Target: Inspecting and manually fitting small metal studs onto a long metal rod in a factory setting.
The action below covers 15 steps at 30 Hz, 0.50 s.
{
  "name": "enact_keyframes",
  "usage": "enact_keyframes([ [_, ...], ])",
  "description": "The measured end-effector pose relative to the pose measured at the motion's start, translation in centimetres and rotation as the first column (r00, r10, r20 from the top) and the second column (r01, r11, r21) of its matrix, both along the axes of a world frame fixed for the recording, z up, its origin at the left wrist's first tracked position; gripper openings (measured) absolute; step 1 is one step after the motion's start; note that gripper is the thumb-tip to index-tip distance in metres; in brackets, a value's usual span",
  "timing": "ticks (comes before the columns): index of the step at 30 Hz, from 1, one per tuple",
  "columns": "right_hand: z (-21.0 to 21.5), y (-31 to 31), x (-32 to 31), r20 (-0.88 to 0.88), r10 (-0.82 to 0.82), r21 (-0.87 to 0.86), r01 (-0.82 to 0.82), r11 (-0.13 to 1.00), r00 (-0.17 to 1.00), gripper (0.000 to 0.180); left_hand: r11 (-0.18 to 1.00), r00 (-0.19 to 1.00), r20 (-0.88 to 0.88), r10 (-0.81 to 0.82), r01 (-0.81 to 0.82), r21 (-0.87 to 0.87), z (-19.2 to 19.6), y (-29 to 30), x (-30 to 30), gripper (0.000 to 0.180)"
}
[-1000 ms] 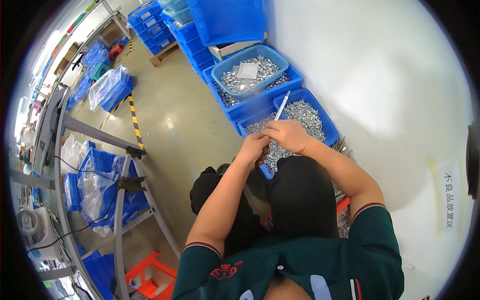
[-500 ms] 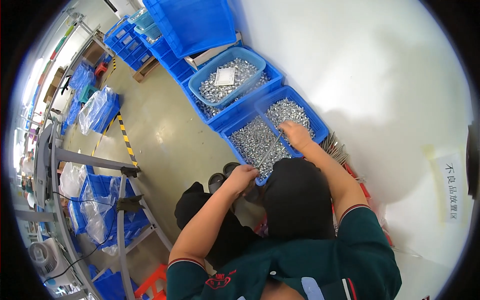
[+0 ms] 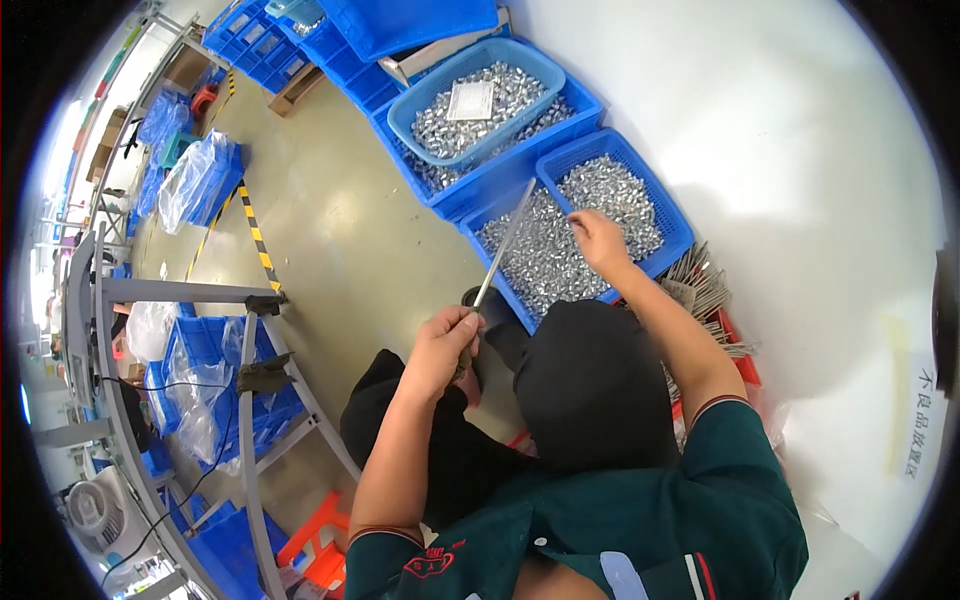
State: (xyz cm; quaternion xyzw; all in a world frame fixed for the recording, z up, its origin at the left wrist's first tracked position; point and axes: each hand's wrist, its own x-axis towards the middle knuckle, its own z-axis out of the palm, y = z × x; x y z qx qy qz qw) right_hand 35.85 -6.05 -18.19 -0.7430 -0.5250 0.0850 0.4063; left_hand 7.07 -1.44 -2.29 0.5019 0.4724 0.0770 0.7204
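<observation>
My left hand (image 3: 445, 347) is closed round the lower end of a thin metal rod (image 3: 506, 243), which points up and away, tilted over the near edge of a blue bin. Small shiny metal parts (image 3: 545, 262) fill that bin. Beside it, overlapping its right side, a blue perforated basket (image 3: 672, 205) holds more of the same parts. Above the boundary of the two hovers my right hand (image 3: 601, 240), its fingers curled together; whatever may be between them is too small to make out.
Farther off, a light-blue tub (image 3: 556, 78) of parts with a white card sits in a larger blue crate (image 3: 470, 200). Many thin metal rods (image 3: 705, 283) lie by the wall on the right. At left stand a grey metal frame (image 3: 190, 291) and plastic-wrapped blue crates (image 3: 217, 180).
The rod's far end has left my right hand and swung up, while my left hand has drawn back to the left with it. My right hand stays over the parts.
</observation>
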Motion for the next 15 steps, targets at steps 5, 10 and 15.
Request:
enact_keyframes([
  [5, -3.7, 1.7, -4.2, 0.155, 0.170, -0.356, -0.106, 0.929, 0.973, 0.020, 1.000, 1.000, -0.015, 0.021, -0.021, -0.015, 0.4, 0.6, -1.0, 0.017],
  [10, -7.1, 1.4, -4.4, 0.479, 0.270, -0.481, -0.008, 0.877, 0.835, 0.023, 0.997, 0.997, -0.003, 0.072, -0.071, 0.009, 1.1, 0.5, -1.5, 0.019],
  [15, -8.9, 3.5, -3.8, 0.651, 0.282, -0.435, 0.042, 0.899, 0.705, 0.032, 0.998, 0.998, -0.034, 0.057, -0.058, -0.019, 1.7, 1.1, -1.7, 0.017],
])
